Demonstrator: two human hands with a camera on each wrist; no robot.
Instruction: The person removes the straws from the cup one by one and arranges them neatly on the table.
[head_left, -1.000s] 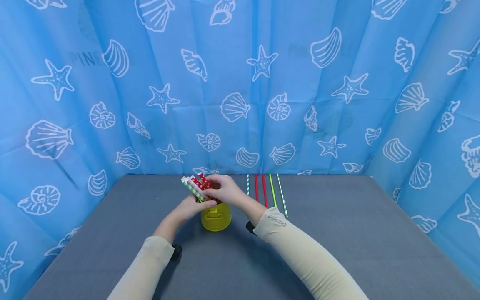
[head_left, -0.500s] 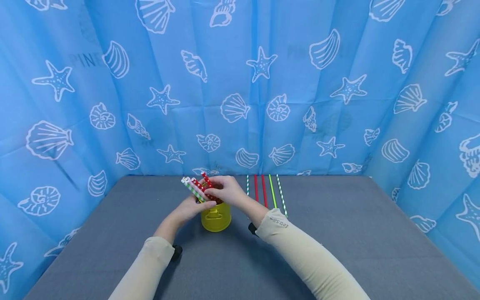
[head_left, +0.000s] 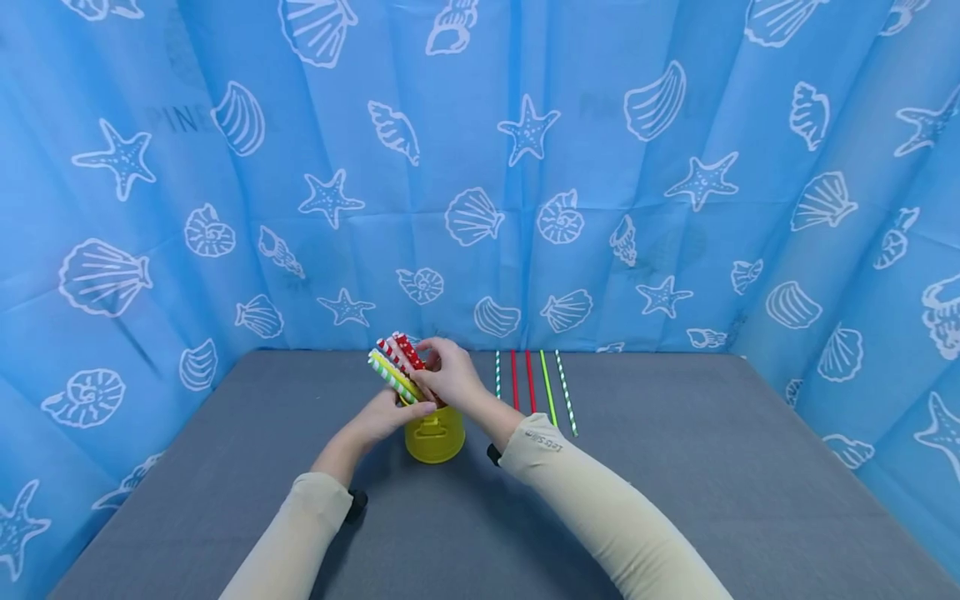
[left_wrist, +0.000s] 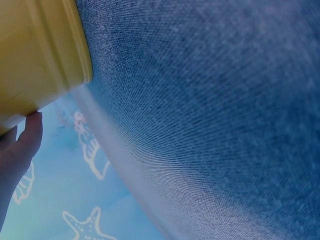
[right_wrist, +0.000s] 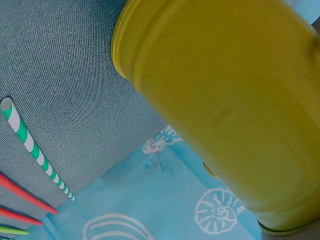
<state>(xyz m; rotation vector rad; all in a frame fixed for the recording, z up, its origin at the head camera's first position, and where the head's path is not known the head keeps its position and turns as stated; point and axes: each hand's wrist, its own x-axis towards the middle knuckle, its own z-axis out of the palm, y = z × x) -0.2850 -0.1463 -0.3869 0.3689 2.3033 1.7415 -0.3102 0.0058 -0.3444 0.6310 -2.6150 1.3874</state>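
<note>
A small yellow bucket (head_left: 435, 443) stands on the grey table, holding a bunch of paper straws (head_left: 392, 375) in striped, dotted and plain colours that lean to the left. My left hand (head_left: 381, 418) grips the bucket's left side, thumb at the rim. In the left wrist view, fingers (left_wrist: 30, 137) touch the wall of the bucket (left_wrist: 37, 50). Over the opening, my right hand (head_left: 454, 380) has its thumb and fingers curled about the straws, which partly hide behind it. The right wrist view is filled largely by the bucket (right_wrist: 220, 110).
Right of the bucket, several straws lie side by side: a teal-striped straw (head_left: 498, 373), two red straws, a lime straw (head_left: 549, 388) and a green-striped straw (head_left: 567, 393). A blue curtain (head_left: 480, 167) with white shells hangs behind the table (head_left: 675, 467).
The straws in the bucket have shifted under my right hand; yellow and red-striped ones now show in the bunch. The right hand's fingers have moved slightly. My left hand has stayed at the bucket.
</note>
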